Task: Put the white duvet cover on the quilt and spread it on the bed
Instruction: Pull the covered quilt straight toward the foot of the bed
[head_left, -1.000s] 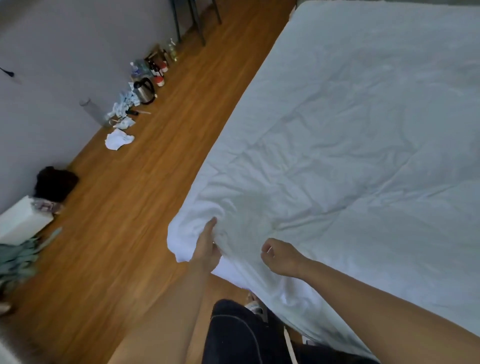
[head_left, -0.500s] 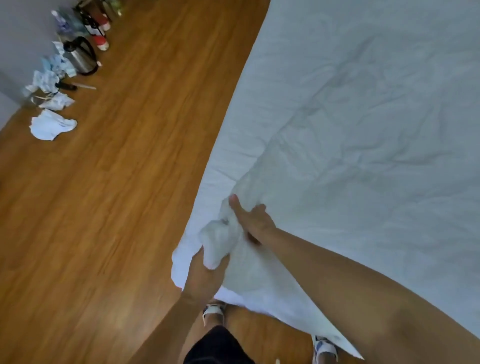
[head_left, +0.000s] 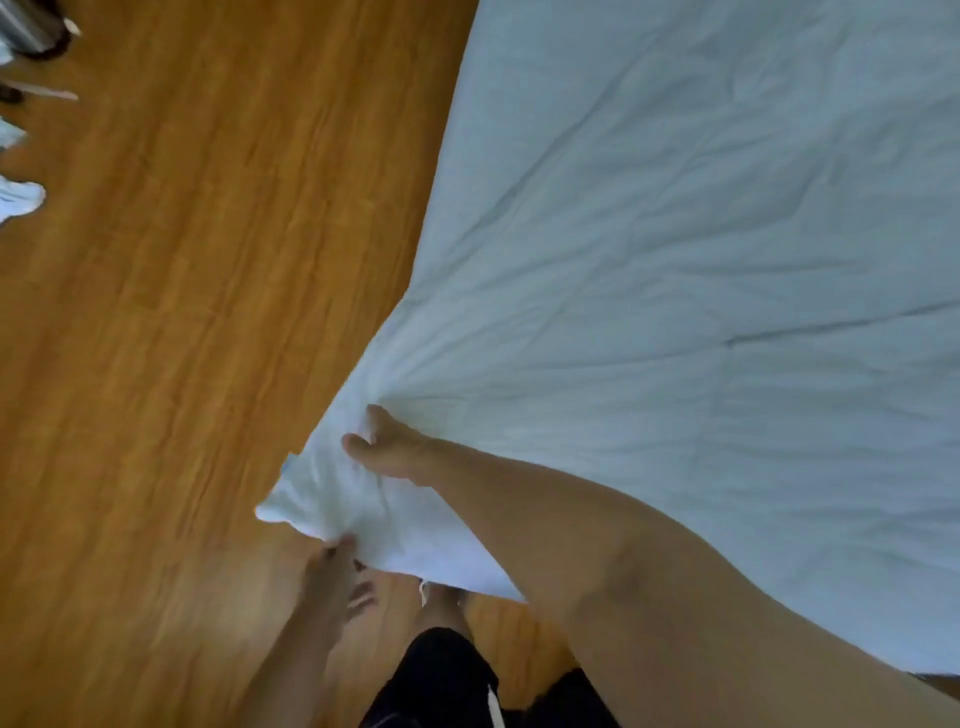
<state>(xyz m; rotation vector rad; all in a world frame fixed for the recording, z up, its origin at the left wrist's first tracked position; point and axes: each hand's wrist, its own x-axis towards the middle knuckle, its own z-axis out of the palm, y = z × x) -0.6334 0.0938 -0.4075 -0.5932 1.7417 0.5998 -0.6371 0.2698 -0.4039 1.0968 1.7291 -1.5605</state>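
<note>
The white duvet cover (head_left: 675, 260), with the quilt hidden inside it, lies spread over the bed and fills the right side of the head view. Its near left corner (head_left: 296, 499) hangs out over the floor. My right hand (head_left: 387, 449) grips a bunch of the fabric just inside that corner, and tight folds fan out from the grip. My left hand (head_left: 332, 577) is blurred just below the corner. Its thumb touches the lower edge and its fingers are spread, holding nothing.
Wooden floor (head_left: 182, 338) runs along the bed's left side. A metal kettle (head_left: 31, 31) and white cloths (head_left: 18, 197) sit at the far left edge. My legs in dark shorts (head_left: 441, 675) stand close to the bed's corner.
My left hand has let go of the bunched corner and dropped below it. My right hand has taken a tighter grip near the corner and the fabric is pulled taut. The view has tilted down.
</note>
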